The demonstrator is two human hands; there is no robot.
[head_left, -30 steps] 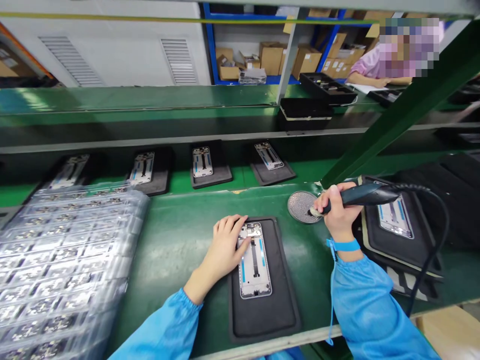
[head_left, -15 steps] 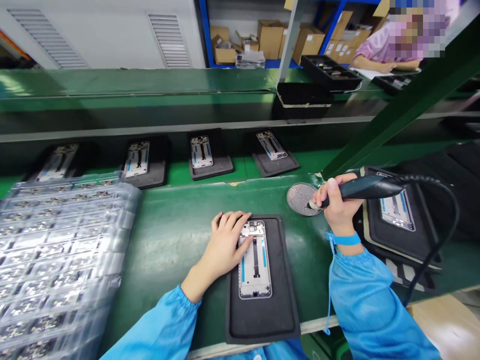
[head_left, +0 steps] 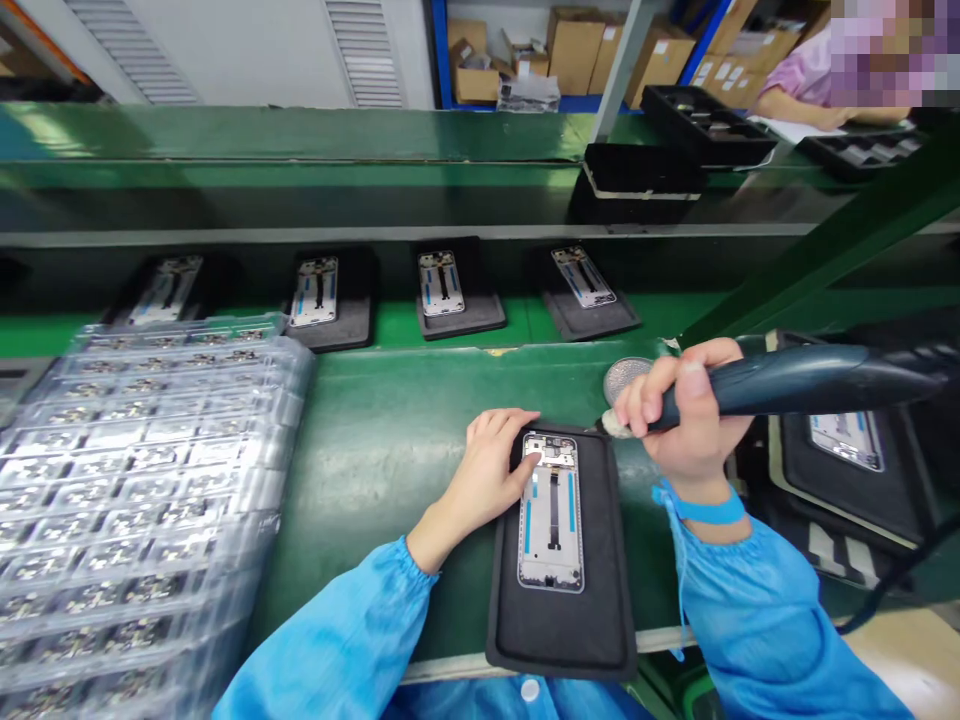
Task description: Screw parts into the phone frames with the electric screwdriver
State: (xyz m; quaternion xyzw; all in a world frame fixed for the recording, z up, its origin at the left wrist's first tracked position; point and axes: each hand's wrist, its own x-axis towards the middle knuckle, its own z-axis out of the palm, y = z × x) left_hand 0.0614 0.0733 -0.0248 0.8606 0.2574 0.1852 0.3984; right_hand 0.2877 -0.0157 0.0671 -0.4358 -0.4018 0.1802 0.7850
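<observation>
A white phone frame (head_left: 551, 520) with blue strips and a black ribbon lies in a black foam tray (head_left: 559, 635) before me. My left hand (head_left: 487, 465) rests over the frame's upper left edge, fingers stretched toward the tray's top, thumb on the frame. In my right hand (head_left: 694, 415) is a corded dark electric screwdriver (head_left: 810, 380), gripped near its pale-wrapped front end. Its tip hangs by the tray's upper right corner, close to the frame; whether it touches anything I cannot tell. Behind that hand, a round metal dish (head_left: 624, 376) is partly hidden.
Stacked clear plastic trays (head_left: 150, 480) of small parts stand at left. Several phone frames on black trays line the green strip beyond, one tray (head_left: 457, 320) among them. At right another phone frame (head_left: 847, 438) lies on stacked trays. A person (head_left: 810, 85) sits far right.
My right hand has brought the screwdriver from the round dish leftward to the phone tray's upper corner. My left hand stays on the phone frame. The whole view has shifted slightly.
</observation>
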